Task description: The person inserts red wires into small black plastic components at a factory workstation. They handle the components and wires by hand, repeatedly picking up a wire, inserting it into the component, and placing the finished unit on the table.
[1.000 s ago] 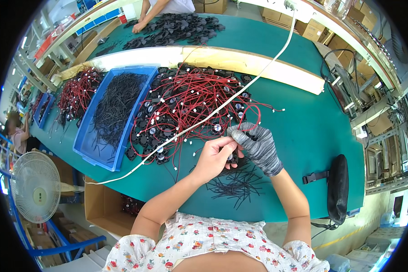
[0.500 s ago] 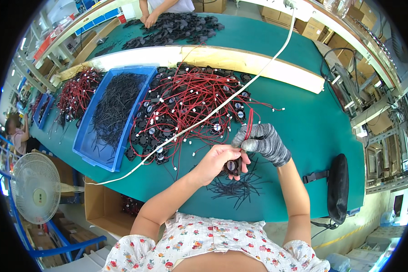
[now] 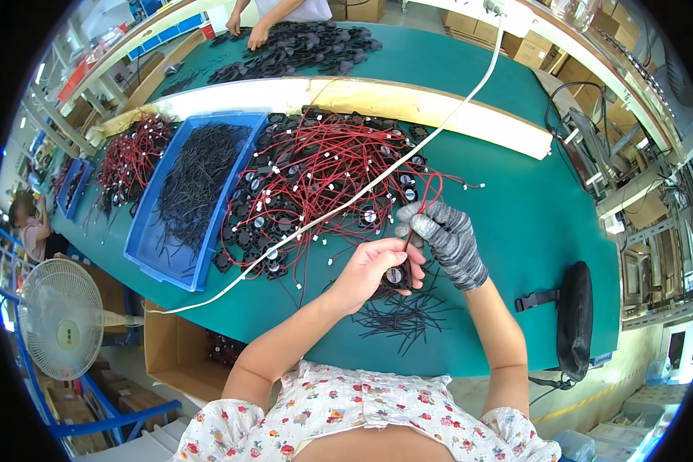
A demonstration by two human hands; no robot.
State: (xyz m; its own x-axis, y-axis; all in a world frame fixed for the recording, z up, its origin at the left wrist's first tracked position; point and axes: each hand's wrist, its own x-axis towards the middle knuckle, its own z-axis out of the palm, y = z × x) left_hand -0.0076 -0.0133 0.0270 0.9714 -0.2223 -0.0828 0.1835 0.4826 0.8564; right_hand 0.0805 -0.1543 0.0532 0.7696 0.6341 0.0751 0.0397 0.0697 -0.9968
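My left hand (image 3: 371, 269), bare, is closed round a small black fan (image 3: 396, 277) with a pale round label on its hub. A red wire lead (image 3: 431, 183) rises from that fan and bends into a loop above my right hand. In a grey knitted glove, my right hand (image 3: 456, 248) pinches the lead just above the fan, thumb and fingers together. Under both hands, thin black strips (image 3: 400, 319), perhaps sleeves or ties, lie loose on the green table (image 3: 516, 231). Beyond them spreads a heap of similar fans with red leads (image 3: 323, 173) and small white connectors.
A blue tray (image 3: 136, 250) of black strips stands left of the heap. A white cable (image 3: 346, 202) crosses over the table. Behind runs a pale wooden rail (image 3: 431, 108); past it, a person's hands touch black parts (image 3: 308, 46). A black pouch (image 3: 574, 319) lies at right.
The red lead, upright and straight before, now curves into a loop. My right hand has turned slightly, and the fan's label faces up more. The other person's hands have moved apart.
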